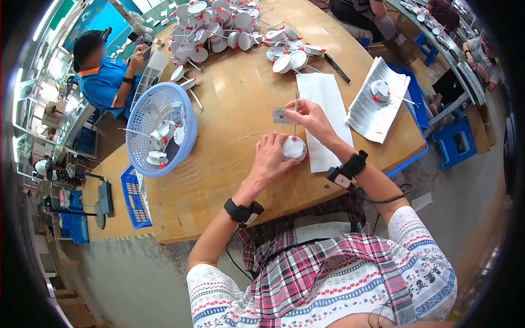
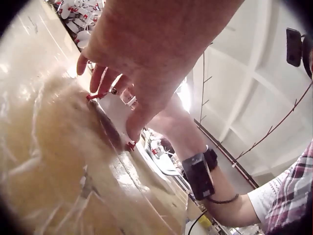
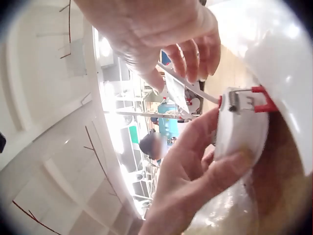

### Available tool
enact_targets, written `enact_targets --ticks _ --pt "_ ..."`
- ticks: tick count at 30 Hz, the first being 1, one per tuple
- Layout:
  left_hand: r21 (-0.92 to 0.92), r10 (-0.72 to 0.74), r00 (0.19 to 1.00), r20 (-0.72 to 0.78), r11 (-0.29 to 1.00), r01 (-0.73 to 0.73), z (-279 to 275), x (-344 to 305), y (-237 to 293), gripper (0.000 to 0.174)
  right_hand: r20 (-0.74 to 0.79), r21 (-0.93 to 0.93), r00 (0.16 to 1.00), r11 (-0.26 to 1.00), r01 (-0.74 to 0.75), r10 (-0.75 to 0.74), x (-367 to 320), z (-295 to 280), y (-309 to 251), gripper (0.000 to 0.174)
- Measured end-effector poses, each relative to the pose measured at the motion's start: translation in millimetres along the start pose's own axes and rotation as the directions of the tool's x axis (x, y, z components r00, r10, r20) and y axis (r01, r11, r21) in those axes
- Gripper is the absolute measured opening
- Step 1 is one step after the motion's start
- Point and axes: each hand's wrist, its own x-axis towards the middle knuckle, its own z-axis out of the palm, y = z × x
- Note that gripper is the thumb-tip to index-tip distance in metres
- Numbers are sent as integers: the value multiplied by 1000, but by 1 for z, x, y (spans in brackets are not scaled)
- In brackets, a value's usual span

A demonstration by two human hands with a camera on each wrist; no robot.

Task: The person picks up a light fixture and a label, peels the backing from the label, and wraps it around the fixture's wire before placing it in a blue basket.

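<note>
A round white lamp (image 1: 294, 148) with red clips and an upright cable rests on the table, tilted in the right wrist view. My left hand (image 1: 269, 158) grips its rim, with the thumb on one side and the fingers on the other. Above it my right hand (image 1: 311, 119) pinches a small clear printed label (image 1: 281, 116) beside the cable. In the right wrist view the label (image 3: 177, 92) hangs near the right thumb, next to the cable, and the lamp (image 3: 239, 127) shows its spring and red clip.
A pile of similar lamps (image 1: 213, 27) lies at the back. A blue basket (image 1: 190, 128) holding several lamps stands at the left. White paper (image 1: 328, 131) lies under my right forearm; a lamp sits on stacked sheets (image 1: 372, 121) further right. A black pen (image 1: 337, 68) lies behind. A person in blue sits across.
</note>
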Motion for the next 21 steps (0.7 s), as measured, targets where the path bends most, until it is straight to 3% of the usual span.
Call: enact_targets --ticks 3,6,7,9,13,19,21 --pt "41 4 999 37 999 -6 -3 -2 6 67 60 90 998 996 -25 19 12 0 0 24" --pt "-250 -89 986 -141 967 51 -1 -1 -5 60 86 108 996 994 -34 25 15 0 -2 22" --pt "-451 -186 970 -155 887 98 -4 1 -9 56 85 112 996 993 -37 28 13 1 -2 22" --pt "-785 -376 919 -122 603 142 -16 15 -14 49 121 124 992 991 -49 34 10 3 -6 22" --pt "-887 -304 946 -115 460 40 -26 35 -21 20 183 100 981 992 -78 59 8 7 -8 20" --pt "-962 -322 946 50 240 132 -21 39 -34 19 183 133 980 985 -109 84 7 4 -5 21" --pt "-958 -364 930 54 245 152 -22 37 -35 19 195 78 974 988 -130 113 6 0 -7 22"
